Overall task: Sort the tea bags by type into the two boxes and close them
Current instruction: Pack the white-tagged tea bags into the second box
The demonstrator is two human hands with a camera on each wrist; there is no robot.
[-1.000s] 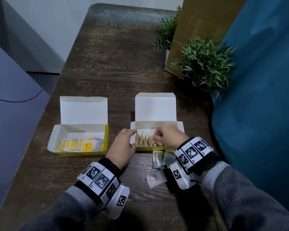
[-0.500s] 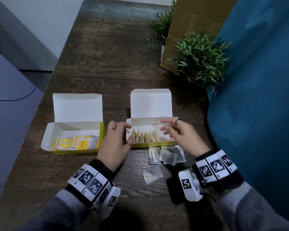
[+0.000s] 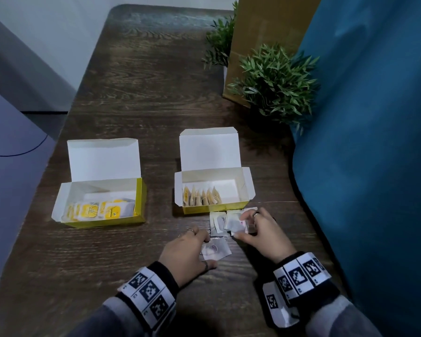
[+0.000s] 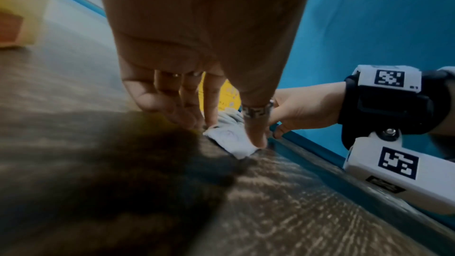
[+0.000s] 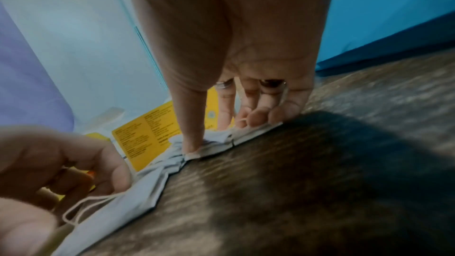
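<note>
Two open yellow boxes stand on the wooden table. The left box (image 3: pixel 139 203) holds yellow-labelled tea bags (image 3: pixel 95 211). The right box (image 3: pixel 214 209) holds a row of tan tea bags (image 3: pixel 202 197) standing on edge. Loose white tea bags (image 3: pixel 220 221) lie just in front of the right box. My left hand (image 3: pixel 209 251) pinches one white tea bag (image 3: pixel 220 250) between thumb and fingers, flat on the table; the left wrist view shows this bag (image 4: pixel 236 147). My right hand (image 3: pixel 241 226) grips the pile of white bags (image 5: pixel 246 135), thumb at its near edge.
Two potted green plants (image 3: pixel 275 83) and a brown cardboard panel (image 3: pixel 265 25) stand at the back right. A blue cloth (image 3: pixel 365 142) hangs along the table's right edge. Bare wood lies behind the boxes and at the front left.
Both hands have drawn back from the right box toward me. They now sit on the loose white bags in front of it.
</note>
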